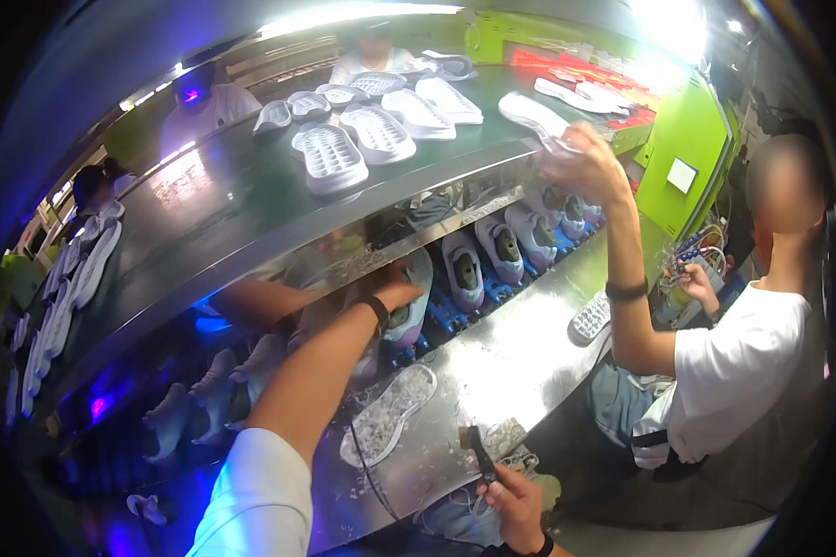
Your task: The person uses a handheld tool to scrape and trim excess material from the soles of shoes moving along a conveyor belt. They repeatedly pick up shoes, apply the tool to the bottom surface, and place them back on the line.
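At the steel table [520,362] beside a two-level shoe conveyor, the person reaches in with one hand and holds a brush in the other.

The left hand [401,290], with a black band at the wrist, grasps a pale shoe [416,302] that stands toe-up on the lower conveyor level, its fingers wrapped over the upper. The right hand [514,506] is clenched around the handle of a small dark brush [478,452], bristles up, near the lower edge of the table. Between the two hands a white shoe sole [388,415] lies flat on the table, tread up. More shoes [492,252] stand in a row on blue holders further along the lower level. White soles [362,139] lie on the dark upper belt [223,213]. To the right, a co-worker in a white shirt [738,371] lifts a sole [532,116] above the belt with a raised hand [581,162].
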`<state>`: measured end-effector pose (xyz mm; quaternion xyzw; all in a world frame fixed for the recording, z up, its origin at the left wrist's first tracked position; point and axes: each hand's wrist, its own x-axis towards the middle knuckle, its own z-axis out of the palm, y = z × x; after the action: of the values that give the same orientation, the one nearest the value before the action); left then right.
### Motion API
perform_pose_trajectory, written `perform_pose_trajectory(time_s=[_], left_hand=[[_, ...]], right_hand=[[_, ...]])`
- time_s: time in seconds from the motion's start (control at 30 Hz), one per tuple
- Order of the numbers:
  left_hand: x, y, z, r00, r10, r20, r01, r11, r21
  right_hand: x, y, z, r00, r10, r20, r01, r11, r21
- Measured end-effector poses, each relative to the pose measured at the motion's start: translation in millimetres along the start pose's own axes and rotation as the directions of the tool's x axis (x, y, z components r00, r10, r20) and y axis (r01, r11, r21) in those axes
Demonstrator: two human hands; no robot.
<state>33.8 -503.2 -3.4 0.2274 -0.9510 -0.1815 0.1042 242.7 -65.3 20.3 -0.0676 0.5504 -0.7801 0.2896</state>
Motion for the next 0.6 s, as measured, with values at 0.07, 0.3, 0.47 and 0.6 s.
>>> perform_pose_trajectory(time_s=[0.07, 0.3, 0.47, 0.6], left_hand=[[-2.6, 27.5, 23.3, 0.992, 0.088, 0.09, -0.114, 0.934, 0.338], [-32.4, 14.9, -16.4, 0.997, 0.074, 0.025, -0.076, 0.989, 0.123], [-78.1, -50.7, -78.1, 0.973, -0.14, 0.183, 0.095, 0.967, 0.238], [-121.2, -109.1, -92.2, 0.932, -0.303, 0.199, 0.26, 0.941, 0.215]], right_hand=[[1.6, 7.4, -11.2, 0.999, -0.006, -0.04, 0.0, 0.988, -0.154], [9.9, 3.7, -7.7, 0.998, -0.005, -0.069, -0.002, 0.995, -0.099], [4.2, 13.6, -5.1, 1.0, 0.012, -0.02, -0.011, 1.0, 0.022], [-10.1, 3.2, 7.8, 0.998, -0.051, 0.039, 0.057, 0.98, -0.188]])
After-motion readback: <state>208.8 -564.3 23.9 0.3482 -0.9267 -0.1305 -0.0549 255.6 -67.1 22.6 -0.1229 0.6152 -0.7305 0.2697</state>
